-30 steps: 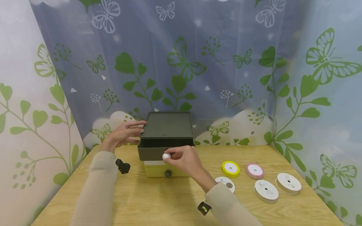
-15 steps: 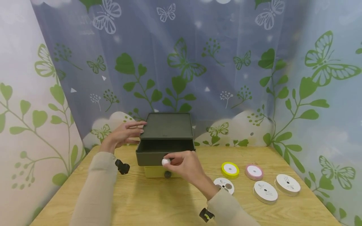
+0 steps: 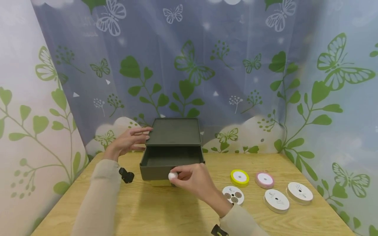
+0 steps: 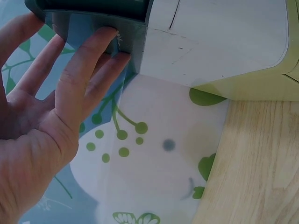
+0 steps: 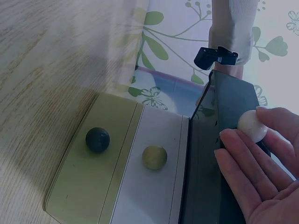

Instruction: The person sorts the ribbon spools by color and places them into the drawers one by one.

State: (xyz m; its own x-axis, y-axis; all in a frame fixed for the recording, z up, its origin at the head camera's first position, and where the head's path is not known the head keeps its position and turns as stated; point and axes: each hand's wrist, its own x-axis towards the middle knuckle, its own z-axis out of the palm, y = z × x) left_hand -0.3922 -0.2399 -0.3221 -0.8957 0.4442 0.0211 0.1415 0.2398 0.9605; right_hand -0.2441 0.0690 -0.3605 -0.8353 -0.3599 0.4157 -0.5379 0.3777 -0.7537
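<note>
A small desktop drawer unit stands on the table, with a dark grey lid [image 3: 174, 131] on top. Its dark grey top drawer [image 3: 156, 172] is pulled out, and part of the inside shows. My right hand [image 3: 195, 182] pinches the round white knob [image 3: 173, 176] on that drawer's front between thumb and fingers. With fingers extended, my left hand [image 3: 130, 141] touches the unit's upper left side. The right wrist view shows a white drawer [image 5: 149, 196] with a yellowish knob [image 5: 154, 157] and a yellow-green drawer [image 5: 98, 184] with a dark knob [image 5: 97, 140].
Several ribbon spools lie at the right of the wooden table [image 3: 177, 216]: a yellow one [image 3: 240, 177], a pink one [image 3: 264, 180] and white ones, including a spool with round holes [image 3: 233, 194]. A patterned curtain [image 3: 224, 98] hangs close behind the unit.
The dark top drawer has slid out toward me, with my right hand moving along on its knob. More of its inside shows and it covers the drawers below. My left hand stays put.
</note>
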